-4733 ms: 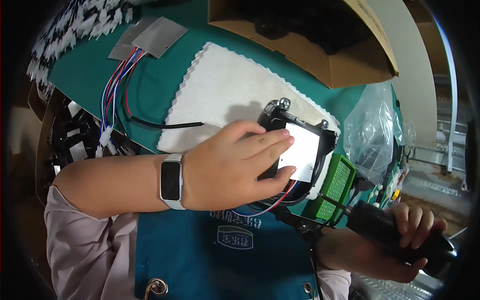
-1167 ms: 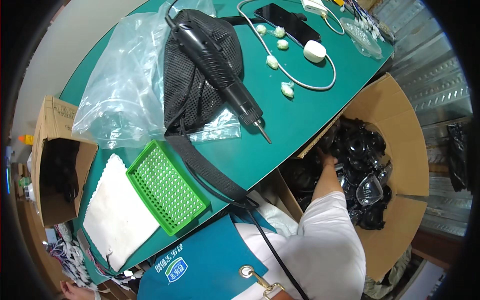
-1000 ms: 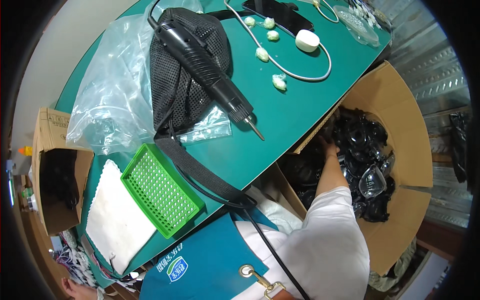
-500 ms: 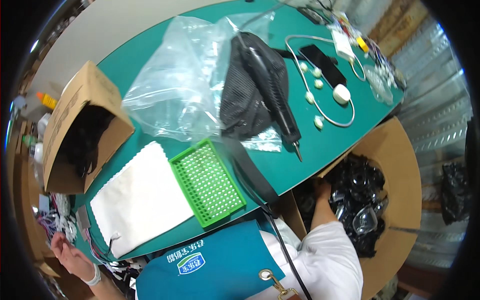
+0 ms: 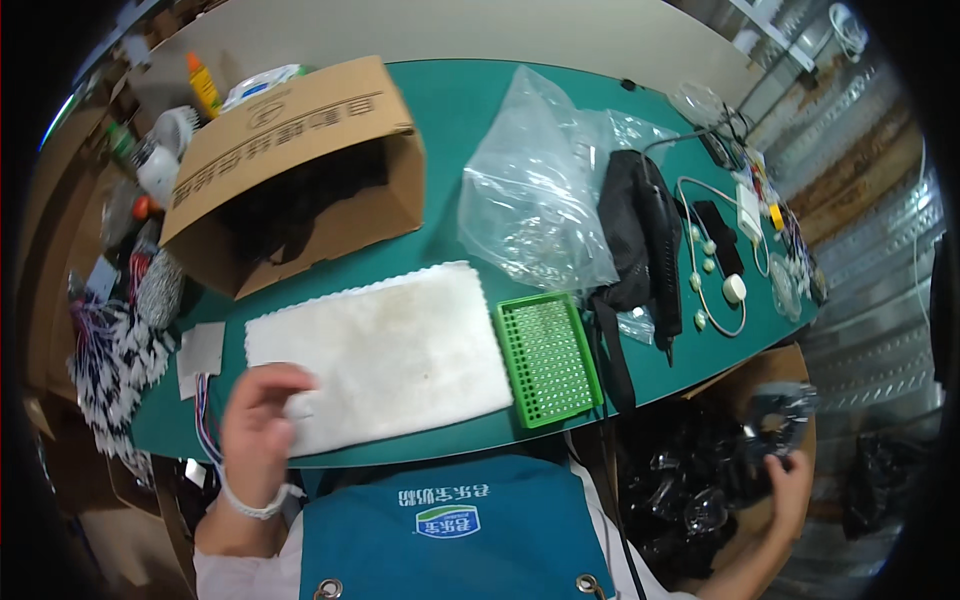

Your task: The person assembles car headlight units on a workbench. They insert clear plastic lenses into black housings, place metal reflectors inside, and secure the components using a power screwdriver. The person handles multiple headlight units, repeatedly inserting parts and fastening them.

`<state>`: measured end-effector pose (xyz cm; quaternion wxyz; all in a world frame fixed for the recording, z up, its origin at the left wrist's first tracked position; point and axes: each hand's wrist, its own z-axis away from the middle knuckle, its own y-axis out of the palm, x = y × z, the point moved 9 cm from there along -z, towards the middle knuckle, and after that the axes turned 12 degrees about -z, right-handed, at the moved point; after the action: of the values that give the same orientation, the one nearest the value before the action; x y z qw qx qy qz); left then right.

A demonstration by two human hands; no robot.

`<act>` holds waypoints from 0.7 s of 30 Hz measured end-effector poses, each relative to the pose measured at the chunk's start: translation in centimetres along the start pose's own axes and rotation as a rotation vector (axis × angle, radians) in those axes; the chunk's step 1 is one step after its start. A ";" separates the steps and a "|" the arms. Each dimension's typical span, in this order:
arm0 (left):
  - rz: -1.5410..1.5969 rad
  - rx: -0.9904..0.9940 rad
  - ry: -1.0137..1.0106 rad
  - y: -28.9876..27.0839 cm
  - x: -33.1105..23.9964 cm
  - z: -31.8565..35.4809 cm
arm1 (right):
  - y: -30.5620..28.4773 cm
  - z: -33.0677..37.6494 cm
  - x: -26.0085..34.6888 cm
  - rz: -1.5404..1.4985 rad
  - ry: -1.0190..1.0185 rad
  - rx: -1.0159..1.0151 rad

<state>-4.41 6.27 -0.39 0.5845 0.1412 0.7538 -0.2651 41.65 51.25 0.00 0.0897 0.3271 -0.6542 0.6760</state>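
My right hand [image 5: 788, 482], at the right over the open carton, grips a dark, shiny plastic part [image 5: 778, 418] with a round hole in it. Several similar black and clear plastic parts [image 5: 690, 490] fill the carton below. My left hand [image 5: 258, 430] is above the near left corner of the white cloth [image 5: 400, 330]. Its fingers curl loosely with a gap between thumb and forefinger; motion blurs them, and I see nothing held. A green perforated tray [image 5: 548, 360] lies just right of the cloth.
A cardboard box [image 5: 290, 140] lies open toward me, dark things inside. Clear plastic bags [image 5: 535, 190] and a black electric screwdriver [image 5: 660, 250] on a mesh pouch lie behind the tray. Cables and a white puck [image 5: 734, 290] sit at right. Wire bundles [image 5: 110, 370] hang at left.
My right hand has come up out of the carton with the plastic part. My left hand has moved right from the wire bundles to the cloth. The view has turned and shifted left.
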 end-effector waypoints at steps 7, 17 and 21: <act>0.524 0.606 0.011 10.4 -6.8 1.5 | 3.6 8.1 30.5 -0.372 -0.941 0.148; 0.689 -0.091 -0.265 1.0 -1.6 -1.4 | 19.7 19.5 46.0 -0.083 -1.626 0.316; 0.501 -0.197 -0.486 -1.1 3.5 -1.4 | 21.1 19.9 46.3 -0.123 -1.733 0.302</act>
<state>-7.05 5.84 -3.22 0.8041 0.1975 0.5569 -0.0653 0.90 15.54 7.09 -0.4460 0.7679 -0.3769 0.2634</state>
